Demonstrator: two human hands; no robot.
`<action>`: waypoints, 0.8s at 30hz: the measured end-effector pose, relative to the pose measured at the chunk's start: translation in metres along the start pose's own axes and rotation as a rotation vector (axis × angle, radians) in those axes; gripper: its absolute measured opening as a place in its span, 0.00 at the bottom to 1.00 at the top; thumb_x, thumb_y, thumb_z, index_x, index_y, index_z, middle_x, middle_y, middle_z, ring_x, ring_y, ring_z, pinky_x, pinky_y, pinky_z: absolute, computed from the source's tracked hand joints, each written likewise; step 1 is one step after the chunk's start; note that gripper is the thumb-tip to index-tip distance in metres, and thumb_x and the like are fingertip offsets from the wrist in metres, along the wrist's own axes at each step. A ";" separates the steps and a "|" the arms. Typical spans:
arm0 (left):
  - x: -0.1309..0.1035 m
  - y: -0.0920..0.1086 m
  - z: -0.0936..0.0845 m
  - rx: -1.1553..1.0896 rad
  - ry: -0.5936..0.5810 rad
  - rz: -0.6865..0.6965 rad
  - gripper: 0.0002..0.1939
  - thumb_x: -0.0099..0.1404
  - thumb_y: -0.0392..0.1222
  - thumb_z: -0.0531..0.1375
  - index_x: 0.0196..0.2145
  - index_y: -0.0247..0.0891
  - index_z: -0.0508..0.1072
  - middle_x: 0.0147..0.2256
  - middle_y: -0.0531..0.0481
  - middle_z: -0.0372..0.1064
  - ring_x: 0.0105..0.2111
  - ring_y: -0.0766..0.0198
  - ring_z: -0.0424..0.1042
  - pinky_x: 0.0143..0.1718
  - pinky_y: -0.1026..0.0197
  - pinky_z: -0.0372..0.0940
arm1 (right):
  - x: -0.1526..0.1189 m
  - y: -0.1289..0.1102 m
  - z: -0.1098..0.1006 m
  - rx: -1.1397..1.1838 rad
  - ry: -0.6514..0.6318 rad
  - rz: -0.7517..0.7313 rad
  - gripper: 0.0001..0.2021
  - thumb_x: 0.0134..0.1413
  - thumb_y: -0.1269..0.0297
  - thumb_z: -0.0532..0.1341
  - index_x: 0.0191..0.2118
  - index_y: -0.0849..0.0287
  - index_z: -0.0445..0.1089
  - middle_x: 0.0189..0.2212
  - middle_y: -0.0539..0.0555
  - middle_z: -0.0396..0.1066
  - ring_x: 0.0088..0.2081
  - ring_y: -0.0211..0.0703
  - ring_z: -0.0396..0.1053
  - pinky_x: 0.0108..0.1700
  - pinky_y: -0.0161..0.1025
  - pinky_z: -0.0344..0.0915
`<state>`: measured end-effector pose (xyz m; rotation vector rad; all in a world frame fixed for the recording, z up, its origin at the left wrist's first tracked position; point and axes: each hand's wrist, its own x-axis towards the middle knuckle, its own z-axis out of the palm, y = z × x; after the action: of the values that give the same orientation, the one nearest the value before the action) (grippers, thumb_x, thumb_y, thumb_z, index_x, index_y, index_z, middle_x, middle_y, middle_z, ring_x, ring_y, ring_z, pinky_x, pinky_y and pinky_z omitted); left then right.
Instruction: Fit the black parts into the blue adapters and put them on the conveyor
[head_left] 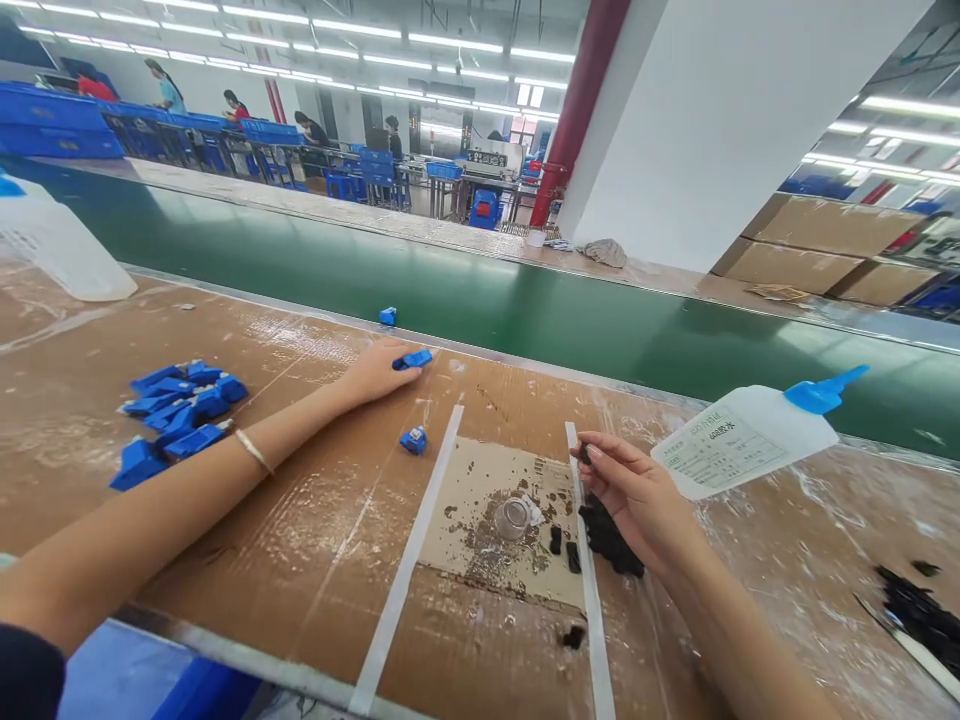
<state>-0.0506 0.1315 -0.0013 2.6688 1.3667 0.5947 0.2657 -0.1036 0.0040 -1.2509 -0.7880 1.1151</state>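
My left hand (381,372) reaches out to the table's far edge, its fingers closed on a small blue plastic part (414,360). Another blue part (388,316) lies just past it on the green belt, and one more (414,440) sits on the table nearer to me. My right hand (637,490) pinches a small black piece (586,454) between thumb and fingertips. Below that hand is a pile of black pieces (611,540), partly hidden by it. A small clear cup (512,517) stands on a stained cardboard sheet (480,465), with a few black pieces (556,540) beside it.
At left lies a heap of blue parts (180,405). A white glue bottle with blue nozzle (731,440) leans at right; another bottle (64,245) is far left. Tweezers (911,640) lie by black pieces (926,615). A green conveyor belt (465,285) runs behind the table.
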 end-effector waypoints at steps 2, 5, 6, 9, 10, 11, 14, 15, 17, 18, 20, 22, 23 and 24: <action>-0.017 0.014 -0.002 -0.040 -0.046 0.062 0.15 0.62 0.52 0.58 0.31 0.37 0.75 0.36 0.46 0.72 0.40 0.54 0.70 0.45 0.55 0.63 | -0.001 -0.003 0.001 0.069 -0.019 0.073 0.23 0.31 0.53 0.79 0.37 0.56 0.80 0.35 0.52 0.78 0.29 0.28 0.70 0.34 0.25 0.72; -0.032 0.030 -0.002 -0.110 -0.067 0.100 0.15 0.60 0.53 0.60 0.33 0.38 0.76 0.39 0.45 0.74 0.43 0.52 0.70 0.50 0.52 0.62 | -0.001 -0.007 0.003 0.143 -0.022 0.147 0.23 0.27 0.58 0.80 0.36 0.59 0.81 0.37 0.53 0.79 0.29 0.28 0.71 0.35 0.22 0.72; -0.035 0.033 -0.001 -0.140 -0.059 0.101 0.15 0.59 0.53 0.60 0.36 0.39 0.77 0.41 0.45 0.74 0.45 0.51 0.70 0.53 0.50 0.61 | -0.001 -0.007 0.003 0.156 -0.017 0.164 0.23 0.26 0.59 0.80 0.35 0.59 0.81 0.37 0.53 0.79 0.29 0.28 0.72 0.35 0.21 0.73; -0.039 0.035 0.000 -0.249 -0.017 0.084 0.20 0.60 0.56 0.60 0.42 0.39 0.78 0.45 0.45 0.75 0.50 0.49 0.69 0.58 0.48 0.59 | -0.001 -0.005 0.004 0.171 0.002 0.196 0.22 0.26 0.63 0.80 0.34 0.61 0.81 0.36 0.54 0.80 0.30 0.29 0.73 0.35 0.20 0.73; -0.039 0.033 0.000 -0.287 0.004 0.066 0.22 0.61 0.58 0.58 0.42 0.40 0.78 0.46 0.45 0.76 0.51 0.50 0.69 0.58 0.49 0.60 | -0.001 -0.005 0.005 0.173 0.009 0.200 0.21 0.26 0.63 0.80 0.33 0.62 0.80 0.35 0.54 0.80 0.30 0.30 0.74 0.36 0.21 0.74; -0.039 0.030 -0.001 -0.317 0.038 0.035 0.23 0.64 0.59 0.55 0.43 0.39 0.78 0.47 0.45 0.76 0.51 0.51 0.70 0.57 0.50 0.61 | -0.001 -0.005 0.005 0.176 0.015 0.200 0.21 0.27 0.63 0.80 0.33 0.62 0.80 0.35 0.54 0.80 0.30 0.31 0.75 0.36 0.21 0.74; -0.027 0.015 -0.001 -0.333 0.214 -0.154 0.27 0.71 0.55 0.43 0.49 0.36 0.74 0.50 0.43 0.74 0.52 0.53 0.70 0.55 0.53 0.64 | -0.003 -0.007 0.006 0.191 0.035 0.182 0.20 0.29 0.63 0.80 0.34 0.62 0.80 0.35 0.55 0.81 0.31 0.33 0.76 0.38 0.23 0.76; -0.019 0.008 0.000 -0.313 0.274 -0.232 0.26 0.72 0.52 0.42 0.51 0.35 0.72 0.51 0.41 0.72 0.53 0.52 0.69 0.55 0.52 0.64 | -0.003 -0.008 0.006 0.202 0.042 0.174 0.21 0.29 0.63 0.80 0.35 0.62 0.80 0.36 0.55 0.81 0.32 0.33 0.77 0.39 0.23 0.76; 0.004 -0.007 0.005 -0.263 0.341 -0.362 0.24 0.70 0.48 0.47 0.55 0.33 0.69 0.53 0.38 0.70 0.54 0.50 0.68 0.56 0.50 0.63 | -0.004 -0.011 0.007 0.253 0.061 0.175 0.22 0.29 0.63 0.80 0.36 0.61 0.80 0.38 0.56 0.82 0.33 0.34 0.78 0.39 0.24 0.76; 0.019 -0.015 0.008 -0.239 0.350 -0.403 0.24 0.68 0.47 0.51 0.56 0.32 0.68 0.55 0.37 0.68 0.55 0.49 0.67 0.58 0.48 0.62 | -0.005 -0.012 0.007 0.295 0.072 0.184 0.22 0.28 0.64 0.81 0.36 0.60 0.80 0.39 0.56 0.82 0.33 0.34 0.79 0.40 0.24 0.76; 0.048 -0.027 0.015 -0.203 0.333 -0.428 0.27 0.63 0.45 0.57 0.59 0.32 0.67 0.57 0.35 0.65 0.59 0.46 0.63 0.62 0.46 0.57 | -0.006 -0.014 0.007 0.392 0.087 0.215 0.21 0.28 0.67 0.81 0.36 0.59 0.80 0.40 0.57 0.82 0.35 0.35 0.79 0.41 0.24 0.75; 0.076 -0.035 0.023 -0.193 0.284 -0.409 0.29 0.61 0.45 0.62 0.58 0.34 0.68 0.58 0.36 0.65 0.61 0.45 0.61 0.63 0.43 0.54 | -0.006 -0.015 0.005 0.468 0.070 0.241 0.20 0.29 0.69 0.80 0.35 0.59 0.80 0.40 0.57 0.82 0.36 0.34 0.80 0.43 0.23 0.74; 0.088 -0.037 0.026 -0.197 0.255 -0.396 0.27 0.60 0.46 0.64 0.56 0.35 0.70 0.57 0.38 0.66 0.60 0.45 0.61 0.63 0.41 0.54 | -0.006 -0.015 0.004 0.491 0.044 0.251 0.18 0.31 0.70 0.80 0.35 0.60 0.80 0.41 0.57 0.82 0.37 0.34 0.80 0.43 0.22 0.74; 0.097 -0.038 0.029 -0.209 0.229 -0.384 0.24 0.60 0.47 0.65 0.52 0.35 0.73 0.55 0.39 0.68 0.59 0.46 0.63 0.62 0.40 0.55 | -0.005 -0.014 0.003 0.506 0.012 0.259 0.17 0.33 0.70 0.79 0.36 0.60 0.81 0.41 0.57 0.82 0.37 0.33 0.80 0.43 0.21 0.74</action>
<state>-0.0174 0.2342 -0.0075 2.1488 1.7079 0.9526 0.2640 -0.1069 0.0192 -0.9404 -0.3036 1.4084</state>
